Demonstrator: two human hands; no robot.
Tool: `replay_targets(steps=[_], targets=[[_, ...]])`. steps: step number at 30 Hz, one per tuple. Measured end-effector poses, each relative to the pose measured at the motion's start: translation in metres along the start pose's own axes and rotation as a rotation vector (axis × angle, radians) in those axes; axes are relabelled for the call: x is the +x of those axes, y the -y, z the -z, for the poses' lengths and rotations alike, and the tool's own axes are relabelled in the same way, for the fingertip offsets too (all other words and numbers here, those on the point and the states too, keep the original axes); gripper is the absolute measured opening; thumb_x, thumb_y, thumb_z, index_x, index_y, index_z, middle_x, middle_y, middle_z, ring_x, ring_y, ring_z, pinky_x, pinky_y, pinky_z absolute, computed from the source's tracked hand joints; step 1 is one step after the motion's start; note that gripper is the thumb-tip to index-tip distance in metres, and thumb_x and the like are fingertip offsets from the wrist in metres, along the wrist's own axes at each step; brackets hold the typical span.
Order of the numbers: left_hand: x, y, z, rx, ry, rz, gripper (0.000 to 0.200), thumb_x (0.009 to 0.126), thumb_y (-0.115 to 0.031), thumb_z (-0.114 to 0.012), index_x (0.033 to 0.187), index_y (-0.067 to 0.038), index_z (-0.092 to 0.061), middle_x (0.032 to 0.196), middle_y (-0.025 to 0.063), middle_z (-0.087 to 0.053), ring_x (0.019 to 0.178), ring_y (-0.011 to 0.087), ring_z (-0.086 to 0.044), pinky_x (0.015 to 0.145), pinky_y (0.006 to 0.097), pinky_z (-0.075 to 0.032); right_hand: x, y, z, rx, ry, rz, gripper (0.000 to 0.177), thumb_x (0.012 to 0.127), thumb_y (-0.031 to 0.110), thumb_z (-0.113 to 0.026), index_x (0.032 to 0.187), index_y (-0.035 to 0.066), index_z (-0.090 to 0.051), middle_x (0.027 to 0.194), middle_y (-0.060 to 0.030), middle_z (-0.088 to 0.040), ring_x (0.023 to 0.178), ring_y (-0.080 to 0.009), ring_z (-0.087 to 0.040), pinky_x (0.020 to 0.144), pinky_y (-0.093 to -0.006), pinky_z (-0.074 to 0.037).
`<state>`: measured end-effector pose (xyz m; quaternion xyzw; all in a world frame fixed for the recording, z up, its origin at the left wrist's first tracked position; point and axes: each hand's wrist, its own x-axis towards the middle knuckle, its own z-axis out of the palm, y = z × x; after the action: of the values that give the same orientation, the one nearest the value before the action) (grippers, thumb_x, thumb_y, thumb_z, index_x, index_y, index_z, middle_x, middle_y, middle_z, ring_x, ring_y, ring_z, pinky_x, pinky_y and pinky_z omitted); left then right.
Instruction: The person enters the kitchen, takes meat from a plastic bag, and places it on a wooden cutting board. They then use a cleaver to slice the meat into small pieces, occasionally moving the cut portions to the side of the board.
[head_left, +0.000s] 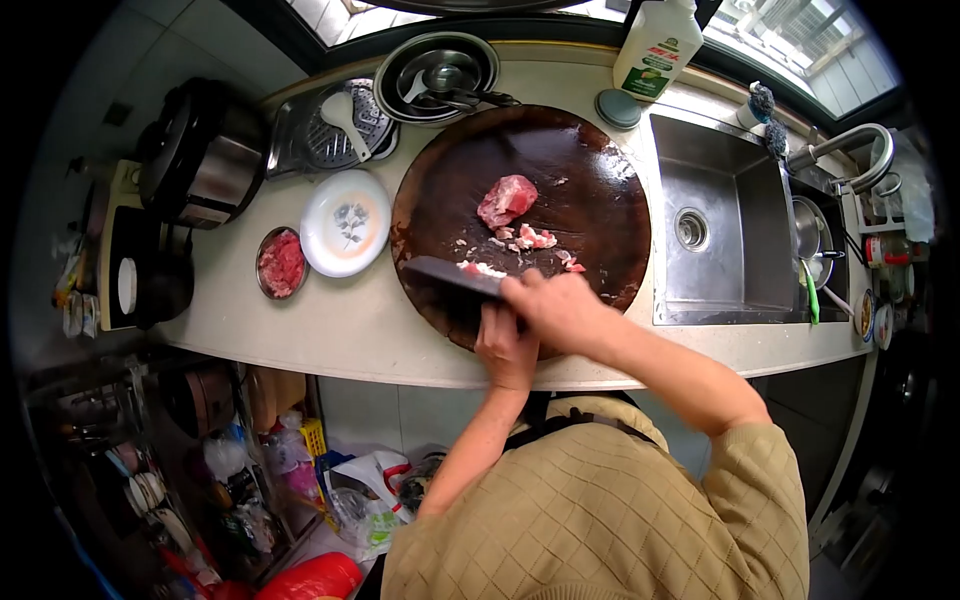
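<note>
My right hand (555,308) is closed around the handle of a dark cleaver (452,277), whose blade points left over the near part of a round wooden chopping board (600,200). My left hand (506,348) is just below the blade at the board's near edge, fingers bent together; their tips and whatever they hold are hidden by the cleaver. Beyond the blade lie small chopped bits of meat (533,238), pink and white. A larger chunk of raw meat (508,200) rests farther back on the board. White fatty scraps (483,270) sit along the blade's far edge.
Left of the board are a white plate (318,243) and a small metal dish (262,262) of meat. Metal bowls (486,62) with spoons stand behind. A sink (735,290) is at right, near a white bottle (668,40) and a round lid (618,108).
</note>
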<state>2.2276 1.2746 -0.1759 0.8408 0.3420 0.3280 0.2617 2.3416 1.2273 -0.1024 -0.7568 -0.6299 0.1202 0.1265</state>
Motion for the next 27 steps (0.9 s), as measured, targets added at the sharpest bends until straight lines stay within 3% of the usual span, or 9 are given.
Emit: replay_targets(steps=[2,6,11,14,19,22,23,27], targets=[[-0.003,0.002,0.000,-0.006,0.050,0.044,0.013,0.074,-0.005,-0.067,0.087,-0.006,-0.063,0.093,0.0120,-0.061,0.078,0.0336,-0.063,0.065,0.0420,-0.053,-0.005,-0.016,0.005,0.117,-0.078,-0.053,0.021,0.078,0.010,-0.061,0.095,0.004,-0.049,0.081,-0.0122,-0.060,0.063,-0.0339,-0.063,0.051,-0.0427,-0.050],[0.001,-0.002,-0.003,-0.053,-0.060,0.020,0.014,0.073,-0.001,-0.064,0.085,-0.007,-0.063,0.092,0.0115,-0.061,0.078,0.0325,-0.064,0.066,0.0403,-0.053,-0.044,-0.008,0.031,0.073,0.004,-0.068,0.018,0.080,0.007,-0.058,0.096,0.004,-0.050,0.080,-0.0135,-0.058,0.061,-0.0330,-0.062,0.050,-0.0426,-0.049],[-0.003,0.003,-0.006,-0.047,-0.066,-0.049,0.029,0.077,-0.013,-0.072,0.104,-0.005,-0.067,0.098,0.0171,-0.064,0.082,0.0392,-0.063,0.072,0.0435,-0.053,-0.078,-0.005,0.029,0.057,0.132,-0.091,0.021,0.079,0.005,-0.058,0.098,0.005,-0.050,0.081,-0.0134,-0.055,0.059,-0.0331,-0.060,0.047,-0.0423,-0.047],[0.001,0.002,-0.006,-0.046,-0.074,-0.084,0.028,0.077,-0.012,-0.071,0.103,-0.004,-0.065,0.095,0.0163,-0.063,0.081,0.0379,-0.063,0.070,0.0434,-0.053,-0.063,-0.008,0.023,0.045,0.142,-0.076,0.025,0.078,0.006,-0.060,0.100,0.005,-0.049,0.082,-0.0139,-0.056,0.059,-0.0328,-0.061,0.047,-0.0415,-0.047],[0.001,-0.004,-0.002,-0.015,-0.023,-0.024,0.014,0.075,-0.007,-0.069,0.087,-0.005,-0.061,0.088,0.0128,-0.058,0.074,0.0341,-0.061,0.062,0.0429,-0.052,0.002,-0.003,0.003,-0.007,0.059,0.002,0.027,0.074,0.007,-0.063,0.098,0.005,-0.049,0.082,-0.0143,-0.059,0.063,-0.0327,-0.063,0.048,-0.0420,-0.048],[0.002,-0.005,-0.004,-0.027,-0.061,-0.040,0.012,0.074,-0.002,-0.066,0.077,-0.007,-0.054,0.087,0.0108,-0.057,0.071,0.0318,-0.061,0.059,0.0406,-0.051,-0.010,-0.022,0.009,0.095,0.001,-0.054,0.021,0.081,0.009,-0.062,0.095,0.004,-0.047,0.081,-0.0154,-0.059,0.065,-0.0355,-0.062,0.050,-0.0454,-0.048],[0.002,-0.005,-0.005,-0.012,-0.063,-0.036,0.011,0.074,-0.003,-0.066,0.079,-0.006,-0.057,0.089,0.0109,-0.058,0.073,0.0319,-0.061,0.060,0.0404,-0.052,-0.020,-0.023,0.015,0.049,0.025,-0.060,0.027,0.077,0.006,-0.060,0.101,0.004,-0.048,0.084,-0.0139,-0.060,0.064,-0.0338,-0.063,0.053,-0.0418,-0.051],[0.002,-0.005,-0.005,-0.044,-0.086,-0.033,0.021,0.071,-0.005,-0.071,0.091,-0.006,-0.065,0.092,0.0140,-0.062,0.076,0.0364,-0.063,0.065,0.0426,-0.053,-0.063,-0.011,0.042,0.063,0.151,-0.061,0.027,0.077,0.004,-0.059,0.102,0.002,-0.049,0.082,-0.0142,-0.057,0.062,-0.0337,-0.062,0.051,-0.0422,-0.050]])
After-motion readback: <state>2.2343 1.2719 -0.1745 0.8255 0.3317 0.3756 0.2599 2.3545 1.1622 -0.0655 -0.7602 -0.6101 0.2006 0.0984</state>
